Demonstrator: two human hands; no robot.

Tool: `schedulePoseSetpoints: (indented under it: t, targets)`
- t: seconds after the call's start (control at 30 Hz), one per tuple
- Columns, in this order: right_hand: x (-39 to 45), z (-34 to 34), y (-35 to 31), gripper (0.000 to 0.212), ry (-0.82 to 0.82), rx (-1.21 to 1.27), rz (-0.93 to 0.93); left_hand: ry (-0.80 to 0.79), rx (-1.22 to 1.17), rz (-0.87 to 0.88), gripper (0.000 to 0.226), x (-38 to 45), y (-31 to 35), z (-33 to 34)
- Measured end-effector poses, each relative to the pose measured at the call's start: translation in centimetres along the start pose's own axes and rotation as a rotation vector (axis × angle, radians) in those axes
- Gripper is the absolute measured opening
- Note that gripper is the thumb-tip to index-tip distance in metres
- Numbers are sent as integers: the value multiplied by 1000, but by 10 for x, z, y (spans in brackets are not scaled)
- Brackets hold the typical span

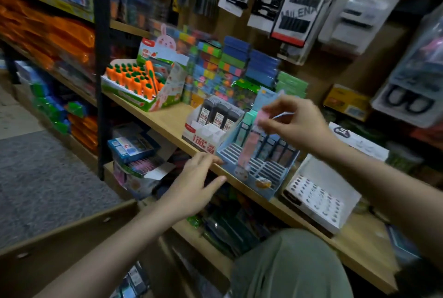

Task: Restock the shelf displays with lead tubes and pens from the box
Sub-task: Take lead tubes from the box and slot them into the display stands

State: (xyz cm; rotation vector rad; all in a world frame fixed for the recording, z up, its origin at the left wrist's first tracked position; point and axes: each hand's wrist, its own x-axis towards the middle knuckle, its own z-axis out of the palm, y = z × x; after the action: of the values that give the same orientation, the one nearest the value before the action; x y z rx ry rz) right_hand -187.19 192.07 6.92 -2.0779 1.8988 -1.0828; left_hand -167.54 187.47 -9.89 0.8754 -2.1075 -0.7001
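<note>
A blue slotted display stand (259,168) sits on the wooden shelf (167,118), holding a pink pen (249,149) and several dark pens in its back row. My right hand (297,125) hovers above the stand, fingers pinched on the top of a pink pen. My left hand (196,182) rests open at the shelf's front edge, touching the stand's left corner. Left of the stand, a white display box (203,132) holds three dark lead tubes (220,115). The cardboard box (67,245) lies at the lower left, with packets showing inside.
A carrot pen display (139,82) stands further left on the shelf. A white tray with holes (316,197) sits right of the blue stand. Stacked colourful erasers fill the back. Hair clip cards hang overhead. My knee (292,266) is below the shelf.
</note>
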Motion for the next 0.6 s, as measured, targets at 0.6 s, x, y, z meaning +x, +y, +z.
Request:
schedulePoseSetpoints:
  t: [0.6]
  targets:
    - [-10, -12, 83, 14, 213, -332, 54, -193, 424, 111, 67, 7, -3, 28]
